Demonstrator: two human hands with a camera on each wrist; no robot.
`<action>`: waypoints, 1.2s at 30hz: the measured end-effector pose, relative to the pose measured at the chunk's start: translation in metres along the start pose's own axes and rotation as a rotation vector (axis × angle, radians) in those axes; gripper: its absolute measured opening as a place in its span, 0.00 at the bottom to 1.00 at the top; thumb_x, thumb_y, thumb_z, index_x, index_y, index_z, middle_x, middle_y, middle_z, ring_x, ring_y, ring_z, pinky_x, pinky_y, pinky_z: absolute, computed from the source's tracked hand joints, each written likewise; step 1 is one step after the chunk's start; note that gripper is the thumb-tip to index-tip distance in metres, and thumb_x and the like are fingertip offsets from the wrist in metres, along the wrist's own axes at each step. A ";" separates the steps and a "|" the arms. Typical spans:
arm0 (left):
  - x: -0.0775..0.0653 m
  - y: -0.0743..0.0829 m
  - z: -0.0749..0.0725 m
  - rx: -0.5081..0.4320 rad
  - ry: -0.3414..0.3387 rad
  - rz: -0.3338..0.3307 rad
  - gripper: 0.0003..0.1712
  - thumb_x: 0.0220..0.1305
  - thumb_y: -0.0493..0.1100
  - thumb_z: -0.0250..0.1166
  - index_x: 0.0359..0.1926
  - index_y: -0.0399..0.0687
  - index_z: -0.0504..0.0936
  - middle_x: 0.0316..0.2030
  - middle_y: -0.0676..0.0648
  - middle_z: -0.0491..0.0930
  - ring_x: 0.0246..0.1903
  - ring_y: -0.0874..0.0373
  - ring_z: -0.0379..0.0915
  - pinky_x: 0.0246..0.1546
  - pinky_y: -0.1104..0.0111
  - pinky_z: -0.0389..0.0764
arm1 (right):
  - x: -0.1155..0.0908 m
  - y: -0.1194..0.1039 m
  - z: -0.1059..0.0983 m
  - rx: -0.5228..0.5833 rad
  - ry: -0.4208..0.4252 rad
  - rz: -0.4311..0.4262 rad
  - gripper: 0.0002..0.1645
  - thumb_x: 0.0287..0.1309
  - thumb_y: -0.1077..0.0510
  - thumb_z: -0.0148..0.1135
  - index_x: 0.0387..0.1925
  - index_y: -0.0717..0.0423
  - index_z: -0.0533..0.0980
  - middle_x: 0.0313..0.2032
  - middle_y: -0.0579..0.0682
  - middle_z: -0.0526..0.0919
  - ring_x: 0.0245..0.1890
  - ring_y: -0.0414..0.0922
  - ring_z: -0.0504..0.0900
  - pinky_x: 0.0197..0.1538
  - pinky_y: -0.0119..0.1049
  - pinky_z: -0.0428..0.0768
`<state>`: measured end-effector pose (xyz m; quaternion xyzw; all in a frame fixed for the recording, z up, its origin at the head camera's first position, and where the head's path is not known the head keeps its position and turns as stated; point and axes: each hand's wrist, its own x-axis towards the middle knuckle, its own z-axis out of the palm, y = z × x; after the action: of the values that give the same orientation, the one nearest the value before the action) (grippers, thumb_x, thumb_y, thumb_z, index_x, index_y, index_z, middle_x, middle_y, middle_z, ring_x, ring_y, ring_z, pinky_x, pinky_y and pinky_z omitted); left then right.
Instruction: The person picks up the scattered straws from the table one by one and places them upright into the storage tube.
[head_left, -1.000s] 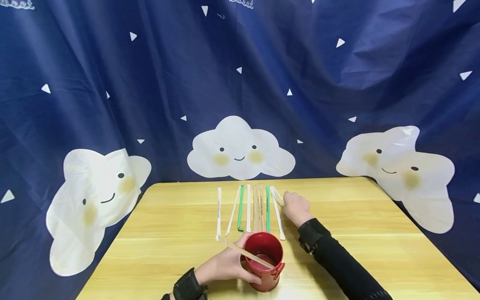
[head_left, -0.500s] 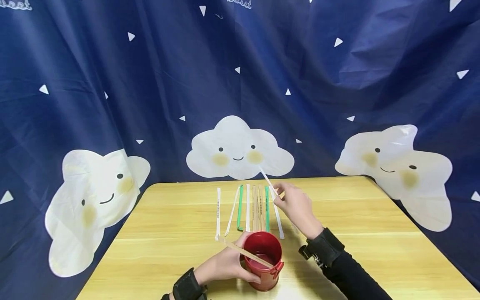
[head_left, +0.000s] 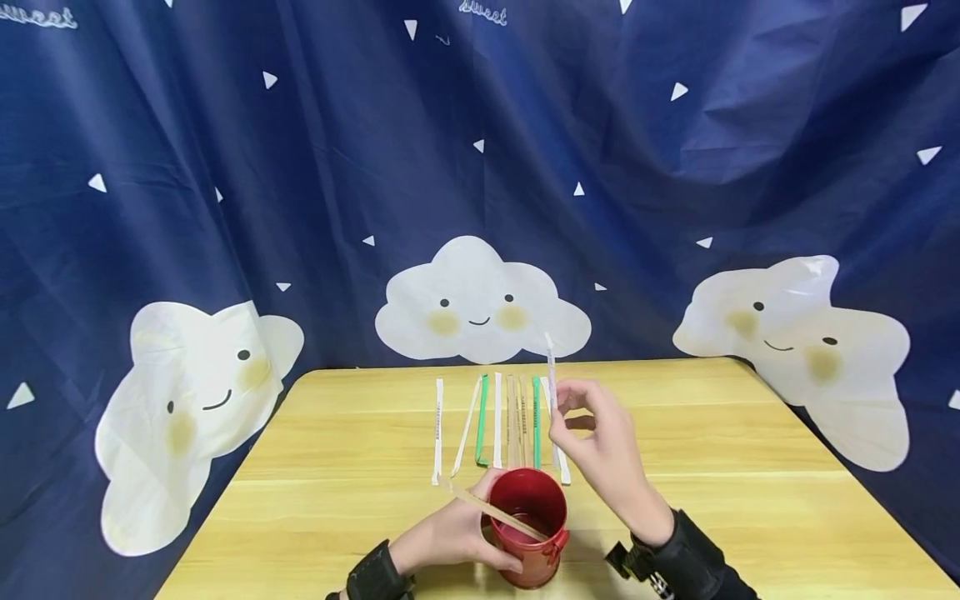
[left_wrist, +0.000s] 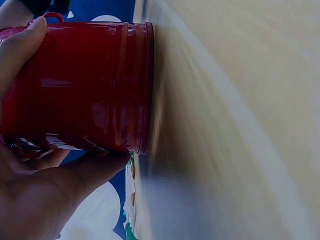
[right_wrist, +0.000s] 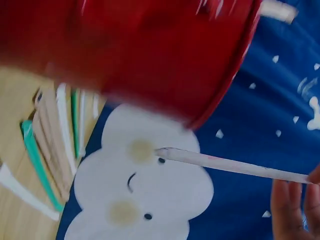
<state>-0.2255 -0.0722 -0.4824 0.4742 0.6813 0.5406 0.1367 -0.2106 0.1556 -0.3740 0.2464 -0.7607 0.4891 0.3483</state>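
Note:
My left hand (head_left: 457,529) grips a small red bucket (head_left: 534,565) around its side, thumb at the front. In the left wrist view the bucket's base (left_wrist: 142,85) sits at the tabletop. One tan paper-wrapped straw (head_left: 495,510) leans inside the bucket, its upper end sticking out over the left rim. Beyond the bucket and to its right, my right hand (head_left: 611,450) pinches a slim white paper-wrapped straw (right_wrist: 230,163) between thumb and fingers. That straw stands nearly upright in the head view, above the table.
Several wrapped straws lie in a row behind the bucket: white ones (head_left: 438,433), green ones (head_left: 482,421) and tan ones (head_left: 512,421). Another white straw (head_left: 564,471) lies at the row's right end, partly behind my right hand. A blue cloud-print curtain (head_left: 337,167) hangs behind the wooden table (head_left: 315,500).
My right hand has lifted the white straw from the row's right end, drawn back toward me, and turned it from slanting to nearly upright. My left hand keeps its grip on the bucket.

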 end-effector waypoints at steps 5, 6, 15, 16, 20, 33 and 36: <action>-0.001 0.000 0.001 -0.016 0.003 -0.010 0.52 0.54 0.35 0.79 0.73 0.51 0.58 0.66 0.48 0.71 0.66 0.54 0.68 0.69 0.61 0.71 | -0.015 -0.019 -0.003 0.089 -0.008 -0.086 0.25 0.48 0.80 0.65 0.46 0.59 0.76 0.38 0.50 0.81 0.38 0.40 0.82 0.37 0.28 0.86; -0.001 0.001 0.001 -0.019 0.005 -0.012 0.52 0.54 0.36 0.79 0.73 0.51 0.58 0.66 0.48 0.71 0.66 0.54 0.68 0.69 0.62 0.71 | -0.017 -0.022 -0.004 0.108 -0.015 -0.087 0.25 0.47 0.80 0.65 0.47 0.59 0.76 0.38 0.51 0.81 0.38 0.39 0.82 0.38 0.28 0.86; 0.004 0.003 0.001 0.013 0.010 0.002 0.52 0.54 0.37 0.80 0.73 0.48 0.57 0.66 0.43 0.70 0.65 0.56 0.69 0.68 0.62 0.72 | -0.028 -0.026 0.001 0.193 -0.074 -0.152 0.25 0.46 0.81 0.62 0.47 0.60 0.76 0.39 0.50 0.80 0.37 0.41 0.81 0.36 0.30 0.87; 0.004 0.003 0.001 0.016 0.011 0.001 0.52 0.54 0.37 0.79 0.72 0.49 0.57 0.66 0.44 0.70 0.65 0.57 0.69 0.67 0.62 0.72 | -0.031 -0.024 0.003 0.184 -0.090 -0.161 0.25 0.47 0.80 0.62 0.46 0.59 0.76 0.39 0.50 0.80 0.37 0.41 0.81 0.35 0.29 0.86; 0.004 0.003 0.001 0.022 0.015 0.005 0.51 0.54 0.37 0.79 0.71 0.50 0.57 0.66 0.48 0.70 0.65 0.57 0.69 0.66 0.63 0.74 | -0.044 -0.018 0.010 0.159 -0.195 -0.144 0.23 0.51 0.77 0.62 0.47 0.56 0.75 0.37 0.48 0.79 0.34 0.38 0.82 0.32 0.27 0.85; 0.001 0.001 0.002 0.014 0.006 0.001 0.53 0.55 0.37 0.79 0.73 0.53 0.55 0.67 0.48 0.67 0.66 0.55 0.67 0.67 0.60 0.73 | -0.059 -0.007 0.020 0.124 -0.331 -0.101 0.24 0.55 0.75 0.65 0.50 0.52 0.76 0.38 0.43 0.79 0.32 0.35 0.82 0.32 0.25 0.84; 0.002 0.000 0.001 -0.003 0.003 0.005 0.51 0.55 0.37 0.78 0.72 0.52 0.55 0.67 0.47 0.67 0.66 0.55 0.68 0.66 0.61 0.75 | -0.060 -0.004 0.021 0.114 -0.335 -0.110 0.23 0.55 0.75 0.64 0.49 0.54 0.76 0.37 0.42 0.78 0.32 0.34 0.81 0.32 0.24 0.83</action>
<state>-0.2252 -0.0702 -0.4820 0.4748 0.6797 0.5426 0.1349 -0.1755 0.1371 -0.4234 0.3850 -0.7646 0.4637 0.2282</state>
